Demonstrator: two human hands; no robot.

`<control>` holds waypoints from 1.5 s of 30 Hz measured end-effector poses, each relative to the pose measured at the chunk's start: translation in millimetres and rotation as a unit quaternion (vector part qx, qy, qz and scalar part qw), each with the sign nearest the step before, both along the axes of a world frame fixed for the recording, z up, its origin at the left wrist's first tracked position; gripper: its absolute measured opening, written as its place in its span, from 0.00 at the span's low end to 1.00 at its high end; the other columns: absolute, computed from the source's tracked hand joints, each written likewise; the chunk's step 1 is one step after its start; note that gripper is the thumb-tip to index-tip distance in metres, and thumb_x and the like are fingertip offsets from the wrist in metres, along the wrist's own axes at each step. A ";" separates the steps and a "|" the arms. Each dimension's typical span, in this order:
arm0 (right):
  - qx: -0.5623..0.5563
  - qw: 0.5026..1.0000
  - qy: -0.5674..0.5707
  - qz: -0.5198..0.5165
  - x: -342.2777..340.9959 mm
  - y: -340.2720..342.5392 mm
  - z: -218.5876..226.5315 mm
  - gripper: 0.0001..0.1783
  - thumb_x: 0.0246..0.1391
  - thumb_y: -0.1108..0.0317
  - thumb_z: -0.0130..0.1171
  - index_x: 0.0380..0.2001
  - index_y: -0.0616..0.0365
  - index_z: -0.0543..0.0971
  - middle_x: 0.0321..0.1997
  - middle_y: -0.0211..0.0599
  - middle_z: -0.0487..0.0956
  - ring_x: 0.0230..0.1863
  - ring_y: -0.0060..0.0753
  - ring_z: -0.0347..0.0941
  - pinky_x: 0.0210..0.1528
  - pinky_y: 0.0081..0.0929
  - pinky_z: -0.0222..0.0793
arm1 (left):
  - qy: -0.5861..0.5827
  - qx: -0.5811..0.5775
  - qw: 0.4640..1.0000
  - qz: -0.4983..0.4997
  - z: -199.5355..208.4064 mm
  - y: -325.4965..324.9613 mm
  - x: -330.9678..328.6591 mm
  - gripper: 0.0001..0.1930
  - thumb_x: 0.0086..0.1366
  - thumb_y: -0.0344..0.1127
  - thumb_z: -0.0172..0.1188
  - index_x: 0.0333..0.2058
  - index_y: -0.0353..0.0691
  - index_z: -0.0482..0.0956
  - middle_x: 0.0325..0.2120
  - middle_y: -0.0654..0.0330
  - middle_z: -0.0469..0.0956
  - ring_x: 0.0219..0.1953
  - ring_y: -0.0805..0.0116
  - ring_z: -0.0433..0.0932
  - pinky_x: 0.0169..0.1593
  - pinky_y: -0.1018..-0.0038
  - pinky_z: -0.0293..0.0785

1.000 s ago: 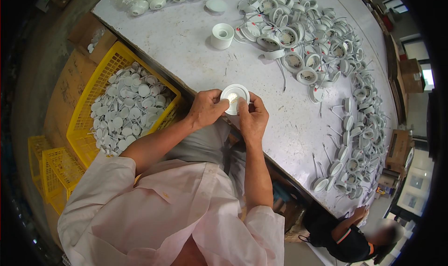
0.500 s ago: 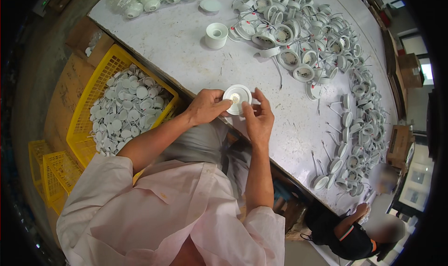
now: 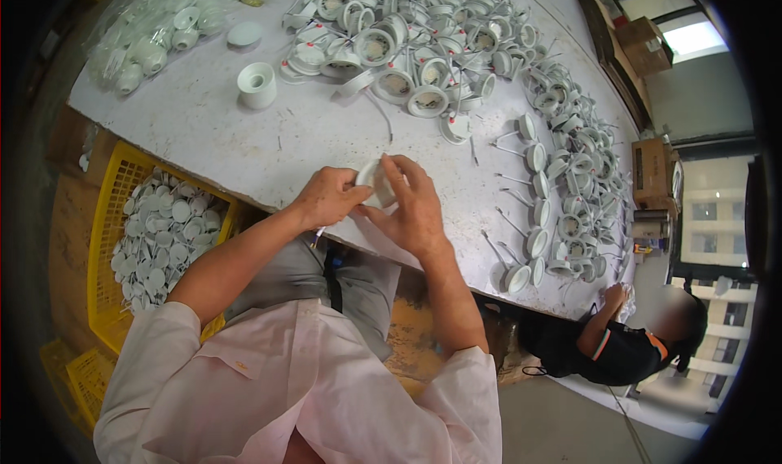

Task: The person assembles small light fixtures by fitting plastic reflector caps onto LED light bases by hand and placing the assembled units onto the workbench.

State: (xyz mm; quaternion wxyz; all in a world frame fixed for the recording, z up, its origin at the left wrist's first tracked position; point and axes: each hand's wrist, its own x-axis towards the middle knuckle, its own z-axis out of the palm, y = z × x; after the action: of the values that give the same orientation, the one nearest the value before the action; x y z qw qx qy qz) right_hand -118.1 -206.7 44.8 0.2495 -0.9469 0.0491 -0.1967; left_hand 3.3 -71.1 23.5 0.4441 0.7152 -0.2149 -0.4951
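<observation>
Yellow crate point(image 3: 106, 219): stands at the person's left, below the edge of the surface, well filled with loose white discs point(image 3: 167, 236); as I judge it, plenty of stock is left to go.
Bag point(image 3: 155, 28): clear plastic, at the far left of the surface, holding more white round parts.
Cup point(image 3: 257, 85): a single white ring-shaped part, upright on the surface, apart from the rest, with a flat white cap point(image 3: 244, 34) just beyond it.
Left hand point(image 3: 326, 197): forearm comes up from the lower left, wrist roughly straight, fingers curled in and pinching the left side of the lamp.
Lamp point(image 3: 373, 180): a small white round fitting, held between both hands just above the near edge of the surface; mostly hidden, so its open face cannot be made out.
Right hand point(image 3: 411, 207): forearm rises from below, palm turned down, fingers point(image 3: 399, 171) arched over the top of the lamp and closed on it, thumb underneath.
Heap point(image 3: 407, 48): many white round fittings with thin wires, piled at the far middle of the surface.
Rows point(image 3: 554, 187): more wired fittings laid along the right rim; these look like the finished or half-done share, a large one.
Co-worker point(image 3: 619, 342): another person in dark clothes, low at the right beyond the surface.
</observation>
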 end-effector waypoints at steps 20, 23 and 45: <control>0.034 0.971 0.114 -0.209 15.0 -314.8 -4.9 0.40 0.32 0.57 0.66 0.56 0.50 0.73 0.62 0.53 0.67 0.64 0.48 0.61 0.65 0.42 0.53 | -0.320 -0.252 0.912 0.041 -41.3 -8.5 -21.2 0.05 0.57 0.22 0.57 0.33 0.33 0.77 0.36 0.50 0.81 0.31 0.69 0.81 0.33 0.78 0.75; 0.017 0.968 0.167 -0.184 27.7 -333.7 -14.9 0.41 0.33 0.53 0.65 0.57 0.48 0.72 0.61 0.49 0.68 0.64 0.45 0.62 0.67 0.49 0.46 | -0.337 -0.256 0.905 0.042 -44.8 -8.7 -22.2 0.04 0.57 0.22 0.57 0.33 0.33 0.77 0.36 0.50 0.81 0.30 0.69 0.81 0.32 0.78 0.75; 0.023 0.922 0.135 -0.361 -5.5 -400.1 -23.8 0.37 0.35 0.49 0.66 0.51 0.58 0.76 0.47 0.52 0.78 0.52 0.47 0.73 0.55 0.35 0.66 | -0.348 -0.241 0.905 0.037 -41.0 -14.4 -19.5 0.06 0.55 0.22 0.57 0.33 0.37 0.76 0.36 0.51 0.81 0.28 0.66 0.81 0.29 0.78 0.75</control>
State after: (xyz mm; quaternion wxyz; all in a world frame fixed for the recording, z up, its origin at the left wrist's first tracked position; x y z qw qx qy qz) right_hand -123.6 -606.9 20.9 0.1747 -0.8765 0.4253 -0.1427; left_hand -16.2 -85.6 -17.4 0.5177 0.7205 -0.4423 -0.1312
